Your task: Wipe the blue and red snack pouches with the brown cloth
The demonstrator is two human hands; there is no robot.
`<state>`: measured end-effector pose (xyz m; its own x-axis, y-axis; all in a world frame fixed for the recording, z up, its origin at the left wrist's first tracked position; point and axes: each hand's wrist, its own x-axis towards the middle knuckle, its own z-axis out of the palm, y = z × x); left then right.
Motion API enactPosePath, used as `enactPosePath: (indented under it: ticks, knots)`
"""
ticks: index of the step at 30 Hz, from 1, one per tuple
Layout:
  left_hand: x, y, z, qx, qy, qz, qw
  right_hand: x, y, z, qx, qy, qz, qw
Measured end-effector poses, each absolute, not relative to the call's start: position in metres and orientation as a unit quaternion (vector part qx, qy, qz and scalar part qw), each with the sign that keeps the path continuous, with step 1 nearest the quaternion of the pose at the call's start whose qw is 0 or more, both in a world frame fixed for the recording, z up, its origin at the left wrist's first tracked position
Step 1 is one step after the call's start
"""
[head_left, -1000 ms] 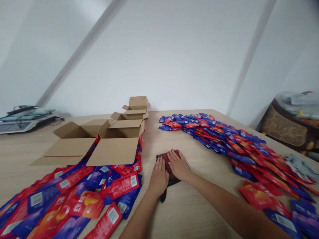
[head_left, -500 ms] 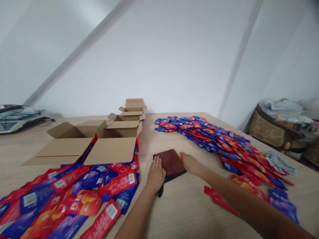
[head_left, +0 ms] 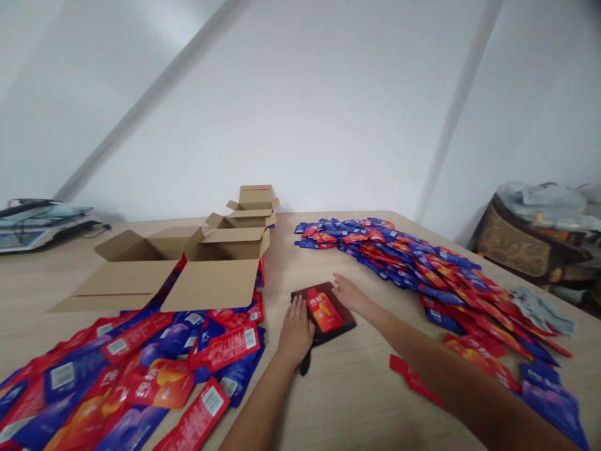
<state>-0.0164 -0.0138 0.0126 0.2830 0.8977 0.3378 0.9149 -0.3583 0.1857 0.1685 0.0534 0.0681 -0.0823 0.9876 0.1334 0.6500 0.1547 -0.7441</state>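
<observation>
A red pouch (head_left: 323,310) with an orange fruit picture lies face up on a dark maroon pad (head_left: 346,313) with a black edge. My left hand (head_left: 297,329) rests on the pad's left side, fingers stretched out beside the pouch. Over the pad's upper right corner is my right hand (head_left: 349,293), its fingers apart and nothing in them. From under the pad's near left corner sticks a short black tab (head_left: 305,363). My right forearm partly covers another red pouch (head_left: 416,379) on the table.
Red and blue pouches are heaped on the left (head_left: 154,369) and along the right (head_left: 417,269). Open cardboard boxes (head_left: 213,282) line the left side towards the wall. Grey gloves (head_left: 542,310) lie on the right heap. A scale (head_left: 42,232) stands far left.
A red pouch now lies on the pad, which was bare. My right hand has let go of it and lifted slightly up and left, its fingers opening. My left hand stays put.
</observation>
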Motion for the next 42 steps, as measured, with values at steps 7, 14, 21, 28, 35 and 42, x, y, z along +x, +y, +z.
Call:
enactPosePath:
  ticks: [7,14,21,28,35,42]
  knots:
    - [-0.017,-0.013,0.010,-0.805,-0.563,-0.183,0.034,0.124,0.010,0.024,-0.439,-0.881,0.022,0.174]
    - [-0.016,-0.012,0.010,-0.803,-0.566,-0.186,0.031,0.127,0.053,0.032,-0.477,-0.872,0.013,0.114]
    - [-0.017,-0.011,0.009,-0.803,-0.560,-0.202,0.022,0.147,-0.001,0.034,-0.399,-0.912,0.078,0.058]
    - [-0.018,-0.012,0.011,-0.804,-0.560,-0.200,0.011,0.159,-0.028,0.058,-0.471,-0.876,0.094,0.051]
    - [-0.018,-0.012,0.012,-0.801,-0.565,-0.199,0.019,0.169,0.015,0.067,-0.497,-0.793,0.183,0.301]
    - [-0.016,-0.014,0.013,-0.803,-0.569,-0.178,0.022,0.143,0.007,0.015,-0.452,-0.879,0.070,0.131]
